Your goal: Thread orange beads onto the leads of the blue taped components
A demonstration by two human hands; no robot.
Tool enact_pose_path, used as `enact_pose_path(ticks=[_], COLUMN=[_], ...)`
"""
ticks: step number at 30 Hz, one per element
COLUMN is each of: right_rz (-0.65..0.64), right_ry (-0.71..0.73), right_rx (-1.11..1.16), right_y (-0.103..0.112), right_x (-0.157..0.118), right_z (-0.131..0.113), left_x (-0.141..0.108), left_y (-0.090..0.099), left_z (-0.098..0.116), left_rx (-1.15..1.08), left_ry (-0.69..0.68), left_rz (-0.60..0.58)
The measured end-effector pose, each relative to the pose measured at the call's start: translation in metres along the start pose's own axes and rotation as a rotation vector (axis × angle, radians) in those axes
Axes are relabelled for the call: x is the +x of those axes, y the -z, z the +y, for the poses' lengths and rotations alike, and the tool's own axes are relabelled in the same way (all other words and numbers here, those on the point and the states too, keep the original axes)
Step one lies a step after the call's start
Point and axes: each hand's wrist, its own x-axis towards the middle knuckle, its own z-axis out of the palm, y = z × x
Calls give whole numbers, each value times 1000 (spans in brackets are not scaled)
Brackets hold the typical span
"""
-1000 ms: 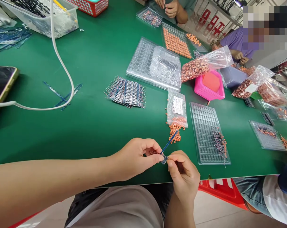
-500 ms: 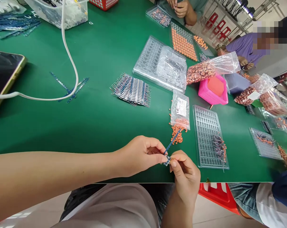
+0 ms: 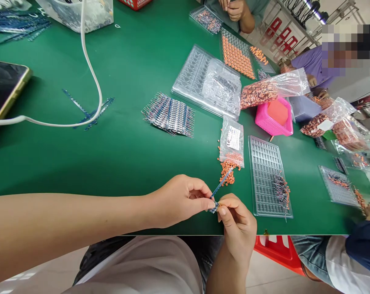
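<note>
My left hand point(image 3: 183, 202) is closed, pinching a thin blue strip point(image 3: 220, 183) that carries small silvery parts at its near end. The strip's free end slants up over a pile of small orange rings point(image 3: 227, 174). My right hand point(image 3: 238, 226) is closed at the same end of the strip, thumb and forefinger together on a tiny orange piece, likely one of the rings; the fingers mostly cover it. Past the pile lies a labelled clear bag point(image 3: 232, 141) with more rings in it. To the right is a clear compartment tray point(image 3: 264, 163) bearing a heap of thin pin-like parts with orange ends point(image 3: 282, 190).
A fanned stack of strips point(image 3: 169, 114) lies mid-table. Behind it are a large clear tray point(image 3: 187, 77), a bag of copper-coloured rings point(image 3: 258, 93) and a pink basket point(image 3: 272, 122). A white cable point(image 3: 91, 69) crosses the left side near a phone point(image 3: 7, 90). Co-workers sit beyond and at right.
Both hands keep nearly the same pose at the strip's near end. The whole view has shifted slightly.
</note>
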Motion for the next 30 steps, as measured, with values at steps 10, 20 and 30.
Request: enact_pose_path(ticks=[10,20,30], right_rz=[-57,-102,-149], right_ry=[1,-22,-105], right_rx=[32,102,189], right_y=[2,5,7], right_x=[3,5,7], right_z=[-1,-2,-2], left_x=[0,-1,-1], left_y=[1,1,0], left_z=[-2,-1,-6], left_rx=[61,126,120], left_ry=[-32,-52,-33], left_rz=[-13,-36,-64])
